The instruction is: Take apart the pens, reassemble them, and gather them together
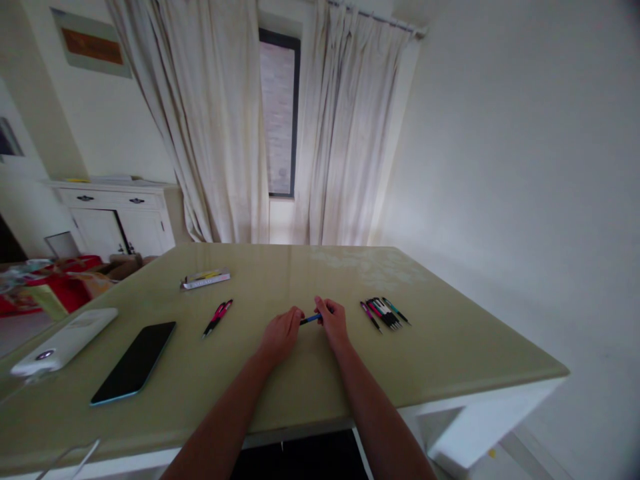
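The pale green table [280,273] is spread across the view and is backed by cream curtains [215,120]. To the left, a white cabinet [115,213] is seen against the wall. On the table's left side a long white device [65,345] is placed; a label-like patch and a round dark mark are borne on it, but no wording can be made out. Beside it a phone [135,363] is laid, its screen dark. Near the table's middle, one end of a blue pen [311,319] is gripped by the left hand [281,335], and the other is pinched by the right hand [334,325]. Faint lettering, too blurred to be read, is carried on the side of a slim box [206,281]. Several pens [385,313] are lined up to the right of the hands; pink-and-black pens [218,318] are set to the left.
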`<action>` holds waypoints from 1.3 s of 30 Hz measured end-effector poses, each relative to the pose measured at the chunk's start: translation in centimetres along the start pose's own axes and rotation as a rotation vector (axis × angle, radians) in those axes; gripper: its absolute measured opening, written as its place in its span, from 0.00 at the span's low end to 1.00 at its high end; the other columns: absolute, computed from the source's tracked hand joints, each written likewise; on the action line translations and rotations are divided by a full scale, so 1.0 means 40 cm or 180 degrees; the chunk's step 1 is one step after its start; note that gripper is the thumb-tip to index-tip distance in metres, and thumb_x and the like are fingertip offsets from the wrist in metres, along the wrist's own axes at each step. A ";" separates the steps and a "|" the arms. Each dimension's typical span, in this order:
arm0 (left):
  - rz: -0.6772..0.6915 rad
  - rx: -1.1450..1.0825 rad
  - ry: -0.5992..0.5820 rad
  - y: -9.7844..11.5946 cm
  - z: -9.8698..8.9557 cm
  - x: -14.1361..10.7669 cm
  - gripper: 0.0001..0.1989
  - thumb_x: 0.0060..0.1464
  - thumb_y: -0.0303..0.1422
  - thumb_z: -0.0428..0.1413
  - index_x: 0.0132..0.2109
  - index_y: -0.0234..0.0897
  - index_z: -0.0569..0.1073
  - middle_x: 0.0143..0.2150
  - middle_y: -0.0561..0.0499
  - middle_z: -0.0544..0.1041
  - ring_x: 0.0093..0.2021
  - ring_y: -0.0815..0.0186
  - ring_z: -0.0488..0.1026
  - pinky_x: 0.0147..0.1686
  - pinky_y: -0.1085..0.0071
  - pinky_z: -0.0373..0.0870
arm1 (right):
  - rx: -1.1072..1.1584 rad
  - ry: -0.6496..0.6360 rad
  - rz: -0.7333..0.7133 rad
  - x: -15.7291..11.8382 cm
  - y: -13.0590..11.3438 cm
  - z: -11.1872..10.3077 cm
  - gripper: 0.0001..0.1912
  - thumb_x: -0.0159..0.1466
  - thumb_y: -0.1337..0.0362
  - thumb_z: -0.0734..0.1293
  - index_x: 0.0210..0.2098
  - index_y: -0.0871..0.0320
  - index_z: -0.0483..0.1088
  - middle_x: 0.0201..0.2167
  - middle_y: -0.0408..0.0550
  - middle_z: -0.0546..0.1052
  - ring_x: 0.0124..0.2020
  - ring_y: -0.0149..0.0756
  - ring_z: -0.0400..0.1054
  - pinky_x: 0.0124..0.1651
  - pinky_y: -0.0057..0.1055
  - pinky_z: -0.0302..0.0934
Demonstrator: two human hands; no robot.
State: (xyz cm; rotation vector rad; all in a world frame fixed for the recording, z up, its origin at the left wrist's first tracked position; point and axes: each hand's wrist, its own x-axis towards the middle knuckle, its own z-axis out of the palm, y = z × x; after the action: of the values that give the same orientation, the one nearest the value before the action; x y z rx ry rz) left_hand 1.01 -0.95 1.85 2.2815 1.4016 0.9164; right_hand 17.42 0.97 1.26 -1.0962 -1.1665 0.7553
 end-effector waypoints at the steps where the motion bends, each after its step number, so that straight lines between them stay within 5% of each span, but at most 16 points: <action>1: -0.0104 -0.0105 0.0046 -0.005 -0.001 0.003 0.28 0.69 0.45 0.31 0.39 0.39 0.73 0.34 0.48 0.77 0.35 0.63 0.73 0.39 0.68 0.65 | -0.0027 0.0127 -0.0007 0.002 0.002 -0.003 0.27 0.58 0.41 0.69 0.18 0.58 0.69 0.14 0.41 0.67 0.15 0.30 0.60 0.20 0.27 0.53; 7: -0.0347 -0.0689 0.0103 -0.020 -0.003 0.016 0.30 0.66 0.50 0.37 0.31 0.37 0.73 0.23 0.52 0.71 0.25 0.67 0.68 0.30 0.71 0.61 | 0.0349 0.0722 0.0215 0.019 0.017 -0.016 0.25 0.56 0.42 0.71 0.20 0.58 0.69 0.16 0.41 0.68 0.17 0.30 0.61 0.21 0.27 0.54; 14: -0.0404 -0.1514 0.0491 -0.041 -0.005 0.029 0.27 0.61 0.52 0.45 0.33 0.35 0.76 0.27 0.50 0.76 0.23 0.68 0.65 0.26 0.72 0.61 | 0.1240 0.0195 0.0479 0.019 0.029 -0.004 0.21 0.51 0.48 0.76 0.30 0.60 0.77 0.23 0.45 0.75 0.22 0.29 0.65 0.26 0.26 0.59; 20: -0.0393 -0.1569 0.0669 -0.048 0.002 0.029 0.20 0.53 0.49 0.57 0.38 0.36 0.80 0.23 0.53 0.74 0.23 0.68 0.65 0.25 0.73 0.59 | 0.1108 0.0415 0.0623 0.019 0.031 -0.007 0.20 0.51 0.49 0.77 0.28 0.62 0.79 0.20 0.46 0.75 0.19 0.26 0.60 0.22 0.25 0.54; 26: -0.0510 -0.1913 0.0599 -0.055 0.014 0.035 0.27 0.60 0.52 0.47 0.37 0.33 0.79 0.31 0.44 0.81 0.22 0.68 0.66 0.25 0.71 0.63 | 0.1261 0.0208 0.0644 0.018 0.028 -0.004 0.21 0.50 0.48 0.77 0.30 0.61 0.79 0.23 0.48 0.77 0.21 0.28 0.64 0.25 0.26 0.58; 35: -0.0329 -0.1781 0.0555 -0.050 0.001 0.031 0.20 0.55 0.48 0.56 0.40 0.35 0.80 0.28 0.49 0.79 0.23 0.70 0.65 0.24 0.74 0.59 | 0.1099 0.0321 0.0621 0.021 0.035 -0.004 0.21 0.51 0.47 0.76 0.28 0.61 0.79 0.22 0.47 0.76 0.19 0.28 0.64 0.24 0.27 0.57; 39: -0.0378 -0.1849 0.0618 -0.054 0.012 0.034 0.24 0.59 0.50 0.51 0.40 0.34 0.79 0.30 0.47 0.80 0.22 0.70 0.64 0.23 0.74 0.60 | 0.1200 0.0235 0.0638 0.022 0.036 -0.001 0.20 0.51 0.48 0.76 0.29 0.60 0.79 0.23 0.48 0.77 0.21 0.29 0.65 0.25 0.27 0.58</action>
State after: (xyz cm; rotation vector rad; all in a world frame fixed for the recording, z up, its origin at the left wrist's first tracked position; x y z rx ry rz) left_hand 0.29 1.29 0.76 1.6978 1.1297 1.3260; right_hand 17.77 2.22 0.19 -0.9210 -0.8159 1.0345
